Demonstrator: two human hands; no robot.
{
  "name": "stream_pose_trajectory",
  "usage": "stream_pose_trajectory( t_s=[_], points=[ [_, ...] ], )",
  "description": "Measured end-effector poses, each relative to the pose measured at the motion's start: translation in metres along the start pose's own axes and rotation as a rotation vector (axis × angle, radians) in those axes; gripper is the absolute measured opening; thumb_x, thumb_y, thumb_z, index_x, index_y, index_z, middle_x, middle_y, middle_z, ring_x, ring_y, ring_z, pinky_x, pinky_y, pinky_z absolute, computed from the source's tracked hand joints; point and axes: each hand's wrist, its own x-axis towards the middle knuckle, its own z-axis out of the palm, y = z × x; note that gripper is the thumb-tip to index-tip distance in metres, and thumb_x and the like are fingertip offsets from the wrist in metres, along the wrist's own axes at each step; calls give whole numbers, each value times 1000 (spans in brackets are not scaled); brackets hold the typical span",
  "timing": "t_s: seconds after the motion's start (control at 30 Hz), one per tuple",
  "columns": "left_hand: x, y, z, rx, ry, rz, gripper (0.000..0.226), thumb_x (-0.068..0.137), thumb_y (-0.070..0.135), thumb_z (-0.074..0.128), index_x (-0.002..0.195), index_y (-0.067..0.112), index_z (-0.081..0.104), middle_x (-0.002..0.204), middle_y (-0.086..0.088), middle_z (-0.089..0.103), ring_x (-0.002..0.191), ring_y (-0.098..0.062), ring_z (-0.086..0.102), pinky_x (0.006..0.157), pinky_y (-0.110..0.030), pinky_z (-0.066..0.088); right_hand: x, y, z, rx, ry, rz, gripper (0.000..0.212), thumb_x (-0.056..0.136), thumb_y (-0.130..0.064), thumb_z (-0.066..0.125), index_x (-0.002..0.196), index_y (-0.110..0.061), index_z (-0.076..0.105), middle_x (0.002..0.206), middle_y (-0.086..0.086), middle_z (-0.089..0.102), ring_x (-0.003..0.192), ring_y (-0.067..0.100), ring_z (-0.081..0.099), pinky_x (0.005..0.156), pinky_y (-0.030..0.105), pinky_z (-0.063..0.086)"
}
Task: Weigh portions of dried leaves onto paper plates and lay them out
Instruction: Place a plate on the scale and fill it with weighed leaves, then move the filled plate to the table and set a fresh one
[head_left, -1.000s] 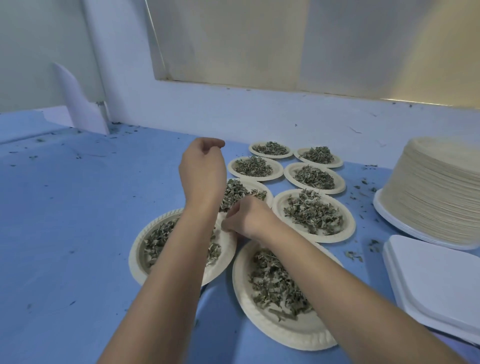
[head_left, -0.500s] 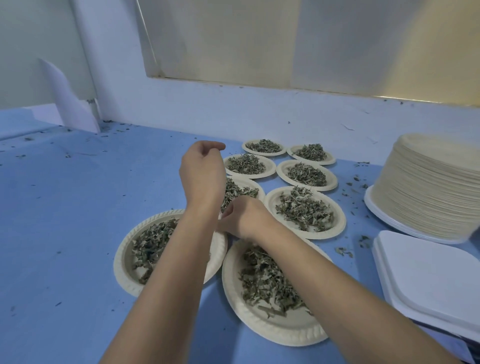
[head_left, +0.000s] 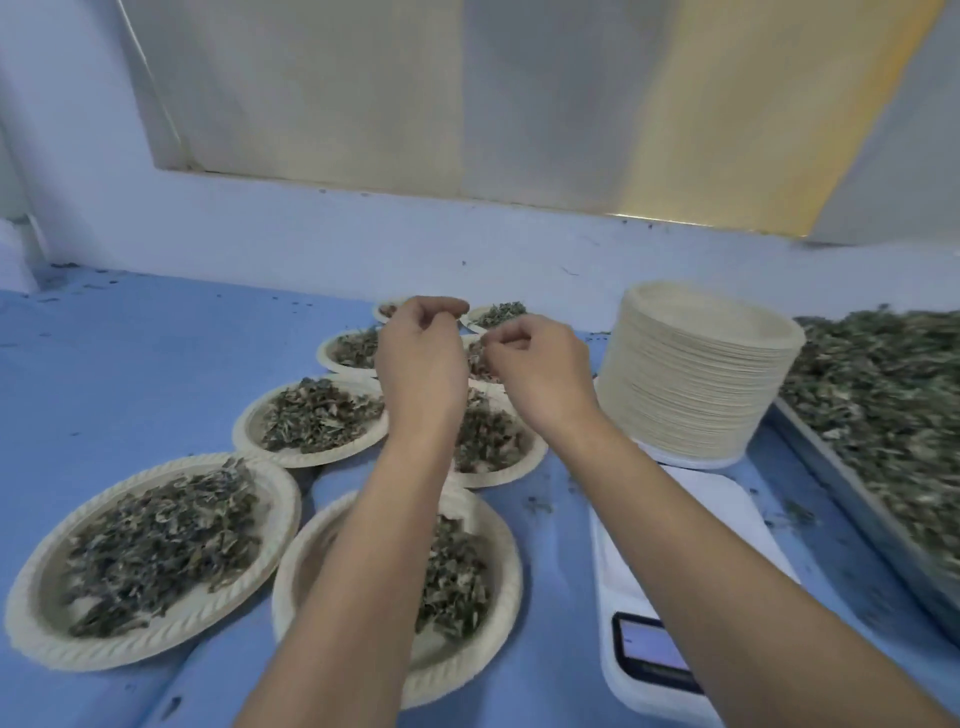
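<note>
Step in hand looks like the lay-out part: approx eight filled plates (head_left: 244, 432) sit in two rows on the blue tabletop (head_left: 130, 374), running from near left to far centre, each with a portion of dried leaves (head_left: 156, 545), and both hands hover over the far end of the rows, touching no plate. Left hand (head_left: 421, 364) is up w/ fingers curled in and thumb meeting the forefinger at the top. Right hand (head_left: 543, 374) is just beside it, also curled, fingertips tucked toward the palm. Can't tell whether either pinches a scrap of leaf or nothing at all, as the tips are too small and blurred. Prob. they're brushing off crumbs or trimming a portion, but that's a guess. The scale (head_left: 670, 545) at near right has no plate on it and its display (head_left: 652, 649) is lit but unreadable. Next move, I'd judge: take a fresh plate off the tall stack (head_left: 696, 379) right of the hands, set it on the scale, then scoop from the loose heap in the tray (head_left: 831, 470) at far right. That needs a free hand and a clean lift of one plate only, since the stack is packed tight. Bits of leaf lie scattered on the tabletop btw scale and tray
</note>
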Motion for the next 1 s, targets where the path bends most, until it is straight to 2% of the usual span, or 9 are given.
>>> stream_pose_trajectory(
  t_s=[0.1, 0.17, 0.2, 0.3, 0.4, 0.47, 0.57, 0.83, 1.0],
  points=[
    [-16, 3, 34, -58, -45, -13, 31, 84, 1, 43, 75, 23, 63, 76, 7, 63, 56, 5, 52, 55, -12, 41, 5, 15, -37, 114, 33, 31, 15, 81, -6, 60, 83, -18, 70, 79, -1, 70, 83, 16, 66, 77, 29, 51],
    [-28, 5, 54, -101, -72, -32, 31, 83, 0, 43, 74, 22, 63, 78, 6, 64, 67, 0, 56, 61, -16, 42, 8, 24, -61, 131, 77, 28, 15, 81, -6, 61, 84, -18, 70, 82, 2, 71, 83, 18, 66, 81, 35, 53],
    [-34, 6, 64, -116, -87, -45, 31, 83, 0, 43, 75, 22, 64, 80, 6, 64, 71, -5, 56, 63, -20, 42, 10, 29, -72, 116, 118, 10, 14, 82, -7, 61, 85, -18, 71, 81, 0, 70, 81, 16, 65, 80, 30, 52],
    [-51, 9, 86, -138, -135, -68, 32, 83, 0, 43, 75, 22, 64, 82, 7, 65, 69, -7, 54, 65, -26, 39, 13, 41, -107, -105, 280, -108, 15, 85, -10, 60, 91, -17, 72, 83, -7, 67, 80, 6, 59, 68, 8, 41],
    [-64, 11, 98, -155, -168, -91, 32, 84, 1, 43, 73, 24, 62, 86, 2, 66, 65, -12, 50, 67, -30, 38, 16, 55, -134, -472, 356, -201, 19, 90, -14, 56, 102, -16, 71, 102, -3, 68, 99, 14, 57, 72, 20, 36],
    [-68, 11, 100, -149, -177, -100, 32, 85, 1, 43, 74, 24, 63, 87, 4, 66, 74, -13, 56, 71, -33, 42, 19, 62, -146, -621, 306, -207, 24, 94, -19, 52, 113, -17, 68, 114, 0, 67, 112, 19, 54, 84, 29, 41],
    [-71, 10, 101, -129, -202, -104, 30, 86, 1, 44, 78, 21, 64, 85, 9, 64, 77, -7, 57, 75, -31, 45, 19, 66, -153, -688, 186, -212, 29, 98, -22, 49, 122, -18, 65, 122, 0, 65, 115, 21, 56, 89, 32, 43],
    [-75, 11, 101, -123, -222, -104, 30, 85, 1, 45, 79, 23, 65, 88, 6, 65, 71, -5, 55, 71, -24, 45, 17, 67, -148, -778, 88, -241, 28, 100, -19, 46, 111, -9, 69, 108, 12, 70, 104, 30, 60, 86, 42, 48],
    [-75, 10, 101, -114, -230, -113, 30, 85, 2, 44, 79, 23, 65, 91, 4, 66, 75, -7, 57, 70, -22, 44, 22, 73, -143, -833, 96, -267, 27, 98, -7, 42, 106, 0, 67, 106, 17, 68, 100, 32, 59, 87, 44, 43]
  ],
)
